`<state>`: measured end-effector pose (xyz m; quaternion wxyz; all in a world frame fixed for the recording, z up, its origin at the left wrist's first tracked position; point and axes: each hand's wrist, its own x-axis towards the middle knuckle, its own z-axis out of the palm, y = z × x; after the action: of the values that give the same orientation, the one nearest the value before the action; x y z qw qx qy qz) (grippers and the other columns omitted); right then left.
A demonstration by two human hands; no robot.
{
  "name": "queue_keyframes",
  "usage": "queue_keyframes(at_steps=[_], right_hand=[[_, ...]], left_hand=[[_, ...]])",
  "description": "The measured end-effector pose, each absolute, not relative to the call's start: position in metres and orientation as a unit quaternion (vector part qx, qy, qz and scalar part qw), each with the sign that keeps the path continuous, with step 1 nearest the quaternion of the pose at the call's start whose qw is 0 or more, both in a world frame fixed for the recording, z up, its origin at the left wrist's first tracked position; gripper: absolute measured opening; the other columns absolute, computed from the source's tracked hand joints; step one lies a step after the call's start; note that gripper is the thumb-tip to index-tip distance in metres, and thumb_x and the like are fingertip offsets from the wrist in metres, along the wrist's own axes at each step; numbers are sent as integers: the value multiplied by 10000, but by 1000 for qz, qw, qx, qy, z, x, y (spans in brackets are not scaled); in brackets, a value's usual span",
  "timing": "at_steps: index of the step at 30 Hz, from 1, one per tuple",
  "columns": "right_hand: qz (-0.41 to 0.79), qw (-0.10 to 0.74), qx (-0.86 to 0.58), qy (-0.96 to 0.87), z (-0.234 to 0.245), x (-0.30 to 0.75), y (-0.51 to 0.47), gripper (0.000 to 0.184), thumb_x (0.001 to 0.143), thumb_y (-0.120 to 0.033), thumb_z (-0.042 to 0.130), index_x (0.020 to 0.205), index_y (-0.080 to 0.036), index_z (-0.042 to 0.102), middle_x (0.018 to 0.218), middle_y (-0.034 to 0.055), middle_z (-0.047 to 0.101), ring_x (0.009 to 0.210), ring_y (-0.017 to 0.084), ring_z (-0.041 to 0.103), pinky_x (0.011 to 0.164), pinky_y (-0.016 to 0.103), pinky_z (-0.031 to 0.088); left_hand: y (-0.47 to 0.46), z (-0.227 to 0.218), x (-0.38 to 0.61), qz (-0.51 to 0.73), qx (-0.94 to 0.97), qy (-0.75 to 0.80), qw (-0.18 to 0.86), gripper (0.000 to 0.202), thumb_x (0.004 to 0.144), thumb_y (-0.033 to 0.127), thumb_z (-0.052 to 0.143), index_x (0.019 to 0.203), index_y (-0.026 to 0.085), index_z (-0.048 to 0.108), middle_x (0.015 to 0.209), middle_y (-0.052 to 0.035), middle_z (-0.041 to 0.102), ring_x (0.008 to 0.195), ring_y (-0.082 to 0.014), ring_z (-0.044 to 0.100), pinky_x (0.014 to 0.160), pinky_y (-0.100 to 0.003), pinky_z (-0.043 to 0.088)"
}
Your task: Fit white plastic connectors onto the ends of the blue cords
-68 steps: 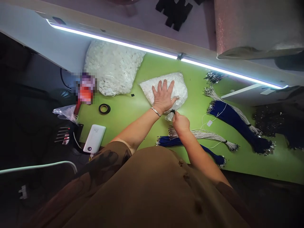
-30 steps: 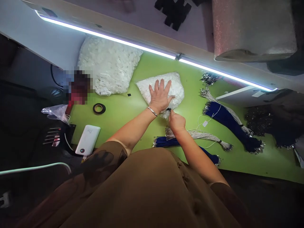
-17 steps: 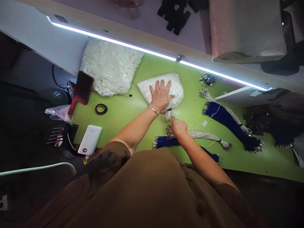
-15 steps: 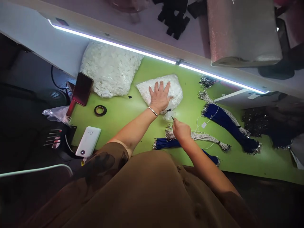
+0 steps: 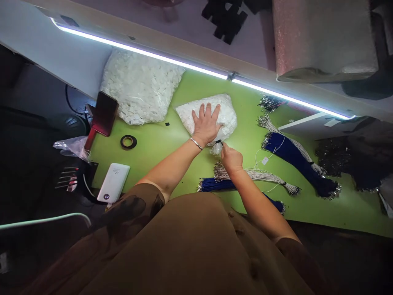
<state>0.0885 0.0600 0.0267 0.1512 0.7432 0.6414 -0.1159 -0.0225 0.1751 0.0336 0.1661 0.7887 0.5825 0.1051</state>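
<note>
A pale shelf is stretching across twelve o'clock, and under its front edge a white light strip is glaring from ten o'clock nearly to three. It's brightening the green tabletop near me; a white panel is standing at ten, dark floor showing at four.

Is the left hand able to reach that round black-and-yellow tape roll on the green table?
Probably yes. The left hand would first need to leave the clear plastic bag of white pieces it rests on. Otherwise, only a tiny black square lies near the way to the round black-and-yellow tape roll.
</note>
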Motion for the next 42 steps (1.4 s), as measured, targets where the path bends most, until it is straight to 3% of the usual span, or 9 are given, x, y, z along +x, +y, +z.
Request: queue_keyframes(at_steps=[10, 16, 21, 27, 35, 42], right_hand=[[-129, 190, 722, 653, 31, 84, 67, 474, 1018, -260, 309, 1465, -178, 445, 1008, 164, 739, 872, 218, 718, 708, 255, 465], [-157, 224, 723, 635, 34, 72, 77, 430, 969, -138, 371, 1378, -97, 494, 973, 213, 732, 927, 227, 725, 744, 261, 491], [-169, 239, 726, 622, 46, 85, 58, 375, 971, -163, 398, 1291, -145, 591, 934, 174, 744, 863, 228, 727, 721, 269, 476], [-112, 166, 739, 643, 59, 96, 54, 441, 1037, -308, 270, 1373, -214, 540, 984, 136, 744, 853, 212, 706, 692, 254, 422], [-130, 158, 723, 660, 29, 89, 71, 440, 1025, -276, 285, 1375, -187, 536, 968, 140, 742, 836, 211, 703, 696, 258, 419], [-149, 183, 728, 643, 34, 78, 83, 322, 988, -194, 368, 1211, -144, 596, 932, 164, 742, 865, 234, 723, 719, 273, 472]], left_hand=[[175, 35, -22, 93, 789, 586, 158, 740, 925, 527, 489, 1565, 238, 256, 1623, -151, 227, 1486, -377, 155, 1172, -659, 69], [175, 38, -22, 98, 784, 585, 182, 752, 923, 493, 509, 1571, 220, 242, 1619, -163, 224, 1492, -417, 109, 1162, -674, 63], [177, 39, -23, 87, 783, 590, 176, 728, 940, 524, 470, 1571, 244, 237, 1621, -147, 233, 1494, -377, 135, 1170, -659, 57], [177, 36, -25, 104, 785, 587, 166, 712, 943, 526, 467, 1562, 236, 266, 1613, -149, 255, 1491, -380, 153, 1175, -646, 63], [177, 32, -24, 109, 783, 590, 163, 723, 935, 516, 506, 1561, 240, 271, 1609, -145, 269, 1491, -389, 143, 1179, -648, 55], [179, 26, -22, 132, 781, 588, 165, 721, 926, 503, 535, 1549, 223, 304, 1597, -158, 283, 1482, -402, 155, 1172, -664, 43]])
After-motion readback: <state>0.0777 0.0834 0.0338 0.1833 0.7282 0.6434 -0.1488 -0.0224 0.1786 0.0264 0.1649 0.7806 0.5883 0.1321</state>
